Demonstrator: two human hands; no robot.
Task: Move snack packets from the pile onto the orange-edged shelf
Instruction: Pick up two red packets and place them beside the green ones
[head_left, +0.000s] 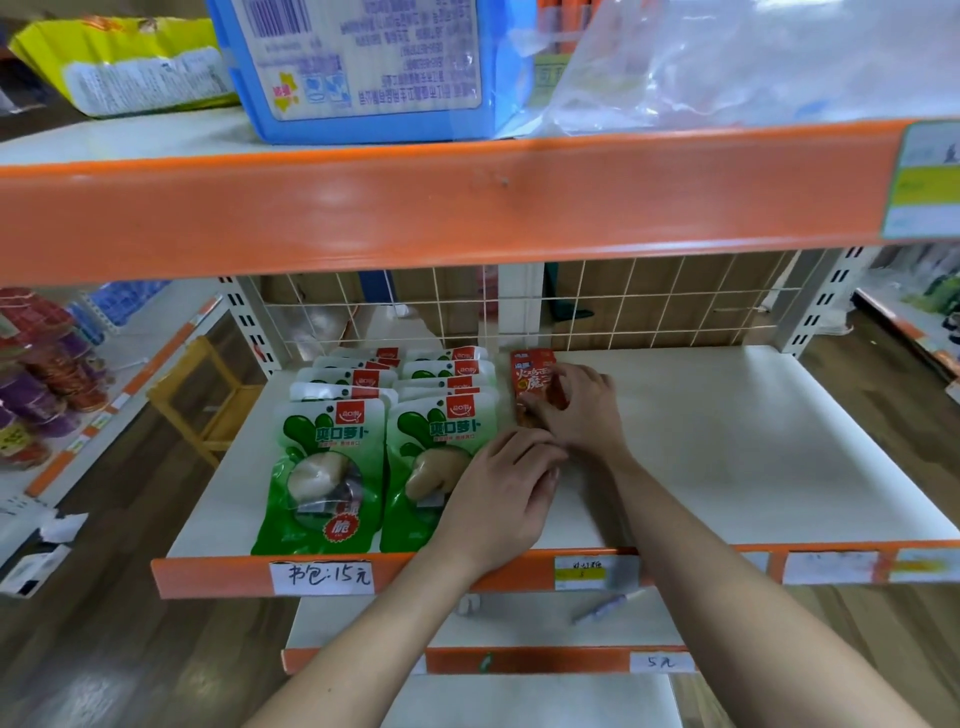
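Two rows of green radish packets (332, 467) already lie mid-frame on the orange-edged shelf (218, 574), your right hand (582, 410) pinches a red snack packet (530, 371) just beside them, your left hand (498, 499) has an unclear grip, and the shelf's right side is unfilled.

Two rows of packets (332, 457) lie overlapped front to back on the left of the shelf (727, 441). Just right of them, toward the back, lies a lone packet (530, 371), with a wire grid (649, 306) behind the shelf.
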